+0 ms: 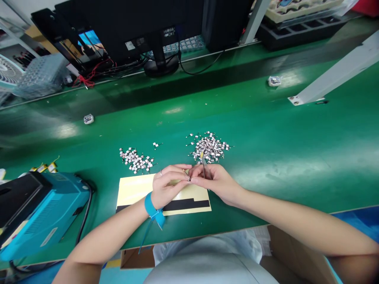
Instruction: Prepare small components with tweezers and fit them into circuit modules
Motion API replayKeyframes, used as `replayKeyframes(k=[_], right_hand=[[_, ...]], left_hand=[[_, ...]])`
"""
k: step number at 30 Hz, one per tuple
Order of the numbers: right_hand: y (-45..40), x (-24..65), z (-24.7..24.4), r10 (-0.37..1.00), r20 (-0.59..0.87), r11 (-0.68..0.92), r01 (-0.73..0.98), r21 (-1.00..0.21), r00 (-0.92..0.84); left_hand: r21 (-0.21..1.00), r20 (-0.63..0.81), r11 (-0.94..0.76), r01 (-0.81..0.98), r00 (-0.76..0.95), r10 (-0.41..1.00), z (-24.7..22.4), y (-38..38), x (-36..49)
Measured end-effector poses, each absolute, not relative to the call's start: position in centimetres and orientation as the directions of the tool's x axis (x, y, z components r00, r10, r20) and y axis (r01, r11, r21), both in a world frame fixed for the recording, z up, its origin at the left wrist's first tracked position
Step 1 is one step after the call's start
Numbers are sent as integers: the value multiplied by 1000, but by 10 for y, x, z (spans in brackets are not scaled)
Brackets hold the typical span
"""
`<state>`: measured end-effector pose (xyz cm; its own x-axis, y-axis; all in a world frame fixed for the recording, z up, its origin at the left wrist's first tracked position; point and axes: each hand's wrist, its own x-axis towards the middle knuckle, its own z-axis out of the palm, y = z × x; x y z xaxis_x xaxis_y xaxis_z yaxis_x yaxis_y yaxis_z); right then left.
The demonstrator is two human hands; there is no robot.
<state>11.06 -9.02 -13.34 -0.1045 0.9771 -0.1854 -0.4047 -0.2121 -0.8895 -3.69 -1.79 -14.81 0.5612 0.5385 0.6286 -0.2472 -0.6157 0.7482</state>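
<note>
My left hand (170,182), with a ring and a blue wrist strap (152,207), is over a yellow sheet (133,188) bearing black strips. Its fingertips pinch a tiny dark part (188,179), too small to name. My right hand (216,180) meets it there, thumb and finger touching the same part, and also holds tweezers (203,163) pointing away from me. Beyond my right hand lies a large pile of small white parts with dark leads (209,148). A smaller pile (134,159) is beyond the sheet at the left.
A blue machine (56,209) with a black cable stands at the left. Behind are a monitor stand (160,63), red wires (87,80) and plastic trays (44,75). A grey metal post (334,73) rises at the right. The green table's (266,221) front edge is near my body.
</note>
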Motion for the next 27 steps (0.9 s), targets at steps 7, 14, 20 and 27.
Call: replayKeyframes(k=[7,14,20,27], right_hand=[[-90,110,-132,980,-173,-198,-406,-892,-98],[-91,108,-133,972,-208,-234,-430,-872,-107],[-88,112,-133,943,-310,-326,-530,-783,-121],[-86,118,-131,929,-348,-371,-345,-862,-129]], left_hand=[[717,653,-659,-227,548,522,-149,-18,-37],[616,720,-751,-238,558,413,-149,-18,-39],[616,709,-758,-215,572,413,-148,-16,-39],[706,642,-687,-173,568,516,-147,-22,-35]])
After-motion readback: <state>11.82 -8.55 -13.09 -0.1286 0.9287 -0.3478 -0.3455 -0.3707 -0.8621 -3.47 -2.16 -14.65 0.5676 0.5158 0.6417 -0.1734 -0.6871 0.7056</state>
